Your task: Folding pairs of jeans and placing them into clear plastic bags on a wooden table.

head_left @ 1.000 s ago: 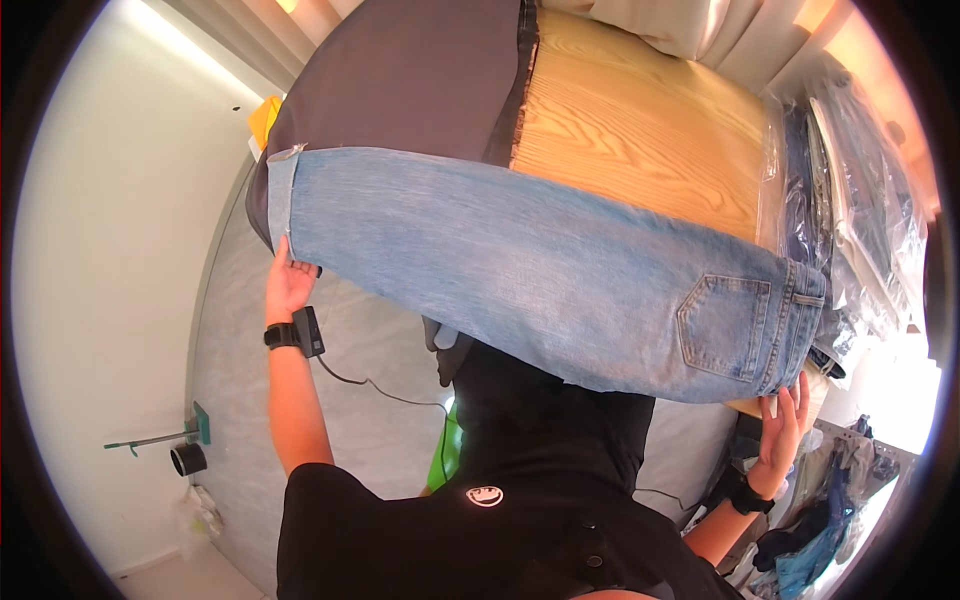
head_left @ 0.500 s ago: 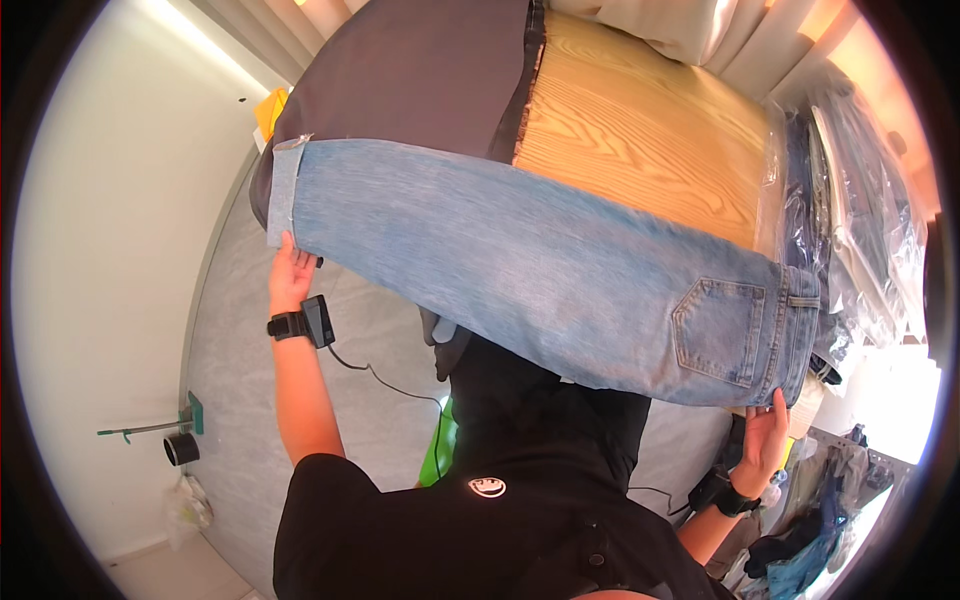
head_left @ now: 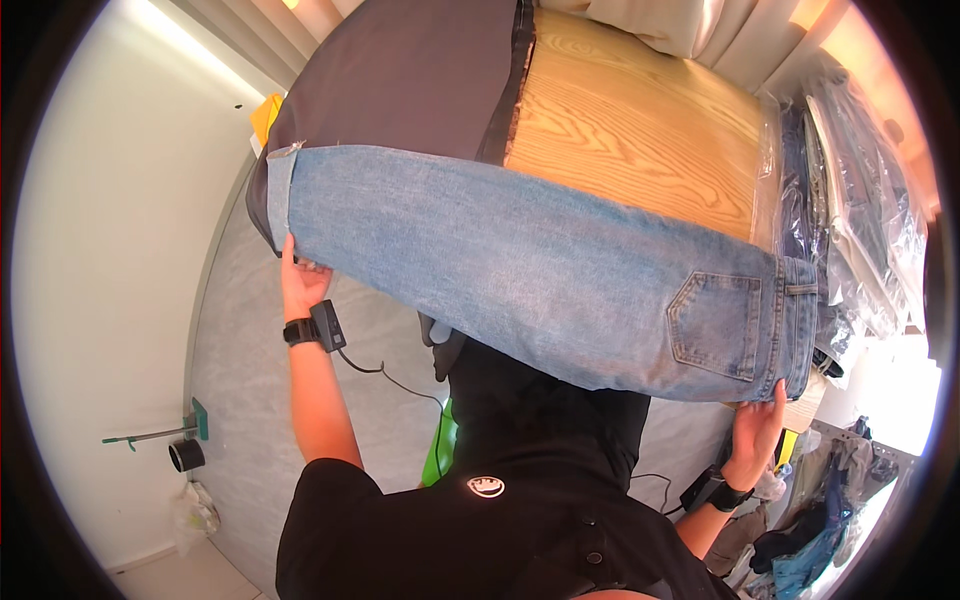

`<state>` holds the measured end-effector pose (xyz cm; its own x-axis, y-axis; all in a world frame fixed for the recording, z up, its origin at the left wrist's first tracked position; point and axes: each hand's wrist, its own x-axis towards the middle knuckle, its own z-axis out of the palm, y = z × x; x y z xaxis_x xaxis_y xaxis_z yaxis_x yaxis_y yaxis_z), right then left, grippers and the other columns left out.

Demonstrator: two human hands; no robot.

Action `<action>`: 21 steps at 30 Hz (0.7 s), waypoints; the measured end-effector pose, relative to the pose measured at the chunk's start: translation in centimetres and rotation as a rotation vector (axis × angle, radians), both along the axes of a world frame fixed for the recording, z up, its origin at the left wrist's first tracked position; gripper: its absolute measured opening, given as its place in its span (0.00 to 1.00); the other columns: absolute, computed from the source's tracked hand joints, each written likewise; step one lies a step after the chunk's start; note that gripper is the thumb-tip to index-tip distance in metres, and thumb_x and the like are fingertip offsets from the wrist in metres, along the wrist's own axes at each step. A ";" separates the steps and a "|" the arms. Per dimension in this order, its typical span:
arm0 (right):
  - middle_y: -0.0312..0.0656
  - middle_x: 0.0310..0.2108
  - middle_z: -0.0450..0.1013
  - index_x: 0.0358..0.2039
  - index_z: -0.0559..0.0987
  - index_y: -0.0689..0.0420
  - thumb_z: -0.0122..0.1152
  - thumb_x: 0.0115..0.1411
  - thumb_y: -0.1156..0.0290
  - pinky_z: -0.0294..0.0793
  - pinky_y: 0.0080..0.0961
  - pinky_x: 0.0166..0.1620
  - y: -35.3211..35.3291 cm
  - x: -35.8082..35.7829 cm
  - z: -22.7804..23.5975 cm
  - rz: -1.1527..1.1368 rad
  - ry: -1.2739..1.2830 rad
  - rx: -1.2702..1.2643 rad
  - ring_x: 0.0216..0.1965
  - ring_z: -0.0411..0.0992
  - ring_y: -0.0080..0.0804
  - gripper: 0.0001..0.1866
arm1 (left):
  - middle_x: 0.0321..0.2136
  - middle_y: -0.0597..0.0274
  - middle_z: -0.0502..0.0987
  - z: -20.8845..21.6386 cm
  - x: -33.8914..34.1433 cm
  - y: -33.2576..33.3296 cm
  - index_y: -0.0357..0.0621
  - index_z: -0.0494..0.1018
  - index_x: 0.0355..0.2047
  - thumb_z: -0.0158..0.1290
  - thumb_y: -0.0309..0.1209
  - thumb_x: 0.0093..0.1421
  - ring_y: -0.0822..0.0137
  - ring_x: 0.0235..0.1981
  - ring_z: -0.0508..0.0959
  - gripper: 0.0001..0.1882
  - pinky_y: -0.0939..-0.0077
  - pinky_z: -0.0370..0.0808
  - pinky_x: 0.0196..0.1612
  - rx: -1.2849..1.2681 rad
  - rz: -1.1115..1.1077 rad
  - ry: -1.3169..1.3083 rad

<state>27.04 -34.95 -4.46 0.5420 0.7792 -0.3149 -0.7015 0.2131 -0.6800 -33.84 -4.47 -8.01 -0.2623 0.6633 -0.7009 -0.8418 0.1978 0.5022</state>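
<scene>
A pair of blue jeans [head_left: 480, 250], folded lengthwise with one back pocket [head_left: 715, 325] facing up, stretches across the table in front of me. Its rolled hem lies to the left and the waistband [head_left: 797, 320] to the right. My left hand [head_left: 308, 284] pinches the near corner of the hem, thumb on top and fingers partly beneath. At the near corner of the waistband, my right hand [head_left: 757, 432] grips the denim with the thumb above; its other fingertips are hidden under the cloth.
Under the jeans are a dark grey cover [head_left: 400, 80] and a wood-grain board [head_left: 640, 120]. Clothes in clear plastic bags [head_left: 860, 200] are piled at the right. A cable [head_left: 400, 385] runs from the device on my left wrist. A dustpan [head_left: 186, 455] sits on the floor at left.
The hem end and my left hand have shifted slightly, with more of the left fingers showing below the edge. My right hand still holds the waistband corner.
</scene>
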 end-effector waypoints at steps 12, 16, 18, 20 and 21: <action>0.41 0.55 0.64 0.56 0.63 0.61 0.56 0.59 0.73 0.61 0.33 0.57 3.8 -5.1 -0.3 -0.075 -0.026 -0.091 0.55 0.63 0.34 0.25 | 0.53 0.56 0.67 -1.0 -1.3 0.7 0.38 0.61 0.54 0.53 0.37 0.59 0.60 0.54 0.66 0.26 0.61 0.62 0.57 0.524 -0.055 0.395; 0.41 0.53 0.66 0.55 0.64 0.63 0.57 0.58 0.73 0.65 0.32 0.55 3.9 -5.1 -0.9 -0.154 -0.105 -0.142 0.53 0.65 0.33 0.25 | 0.46 0.59 0.70 0.6 -0.2 0.5 0.43 0.65 0.49 0.58 0.39 0.55 0.62 0.48 0.69 0.25 0.65 0.67 0.49 0.188 0.115 0.805; 0.42 0.53 0.66 0.55 0.64 0.63 0.57 0.58 0.72 0.65 0.32 0.55 3.8 -5.0 -1.1 -0.177 -0.137 -0.142 0.53 0.65 0.33 0.25 | 0.44 0.61 0.71 0.4 -1.3 0.6 0.44 0.66 0.48 0.60 0.41 0.53 0.64 0.45 0.70 0.26 0.67 0.68 0.46 0.029 0.135 0.855; 0.43 0.54 0.64 0.56 0.63 0.61 0.56 0.58 0.75 0.66 0.35 0.54 3.9 -4.8 -1.2 -0.185 -0.103 -0.140 0.53 0.64 0.35 0.26 | 0.41 0.64 0.71 -0.8 -3.8 0.8 0.44 0.66 0.45 0.63 0.45 0.48 0.69 0.40 0.70 0.29 0.72 0.67 0.42 0.109 -0.156 0.581; 0.43 0.54 0.64 0.56 0.63 0.61 0.56 0.58 0.75 0.66 0.35 0.54 3.9 -4.8 -1.3 -0.185 -0.103 -0.140 0.53 0.64 0.35 0.26 | 0.39 0.67 0.71 0.1 -3.6 0.7 0.42 0.67 0.42 0.64 0.46 0.48 0.72 0.39 0.69 0.28 0.72 0.67 0.44 0.107 -0.282 0.438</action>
